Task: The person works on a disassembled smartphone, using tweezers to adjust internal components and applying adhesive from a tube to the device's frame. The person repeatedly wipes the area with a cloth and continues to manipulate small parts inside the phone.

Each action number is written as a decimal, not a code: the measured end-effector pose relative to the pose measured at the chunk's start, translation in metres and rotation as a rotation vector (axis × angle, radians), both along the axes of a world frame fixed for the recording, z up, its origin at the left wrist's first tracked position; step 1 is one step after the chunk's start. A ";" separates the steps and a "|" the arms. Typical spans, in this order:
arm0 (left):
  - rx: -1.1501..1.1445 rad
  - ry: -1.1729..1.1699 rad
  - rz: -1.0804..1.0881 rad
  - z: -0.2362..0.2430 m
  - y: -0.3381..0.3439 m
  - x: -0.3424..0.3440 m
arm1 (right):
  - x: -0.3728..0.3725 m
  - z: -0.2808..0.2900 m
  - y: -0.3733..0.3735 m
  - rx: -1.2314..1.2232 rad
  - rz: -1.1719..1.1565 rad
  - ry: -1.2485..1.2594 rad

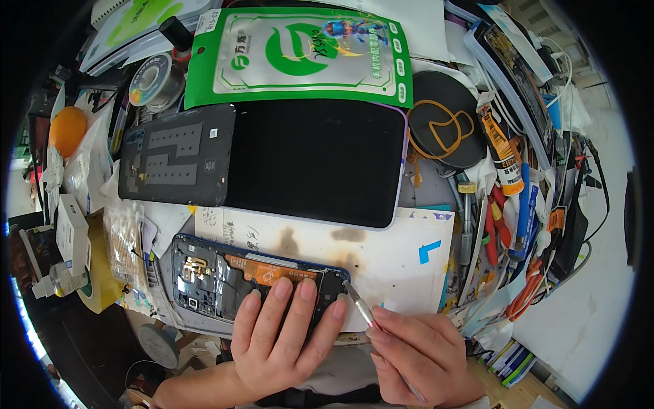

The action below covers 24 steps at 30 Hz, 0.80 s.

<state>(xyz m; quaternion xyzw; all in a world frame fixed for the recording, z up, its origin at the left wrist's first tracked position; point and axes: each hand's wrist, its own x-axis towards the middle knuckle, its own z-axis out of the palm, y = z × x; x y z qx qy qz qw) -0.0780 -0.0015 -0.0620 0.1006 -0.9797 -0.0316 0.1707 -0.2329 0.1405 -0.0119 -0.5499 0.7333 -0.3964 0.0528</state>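
Observation:
An opened phone [204, 276] lies near me on a pale, stained work mat [402, 238], its dark inside facing up with an orange flex part [255, 268] along the middle. My left hand [283, 337] rests on it with fingers stretched out, the fingertips pressing its lower edge and right half. In my right hand [422, 354], a slim silver and pinkish pen-like tool [361, 307] is pinched between thumb and fingers. Its narrow tip meets the right end of the phone; the exact kind of tip is too small to tell.
Behind stand a detached dark back panel [174, 153], a large black-screened device [317, 160] and a green-bordered pouch [300, 58]. To the right are an orange glue tube [502, 146], a black round pad [449, 85] and several hand tools. At left sit cotton swabs [125, 245] and a solder spool [157, 82].

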 end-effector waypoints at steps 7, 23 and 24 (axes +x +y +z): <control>-0.069 0.020 -0.078 -0.006 -0.006 0.001 | 0.000 0.001 -0.002 0.005 -0.016 -0.085; -0.069 0.004 -0.074 -0.008 -0.004 0.005 | -0.007 -0.005 0.006 -0.003 0.021 -0.233; -0.072 0.007 -0.077 -0.008 -0.004 0.005 | -0.007 -0.005 0.005 -0.005 0.014 -0.226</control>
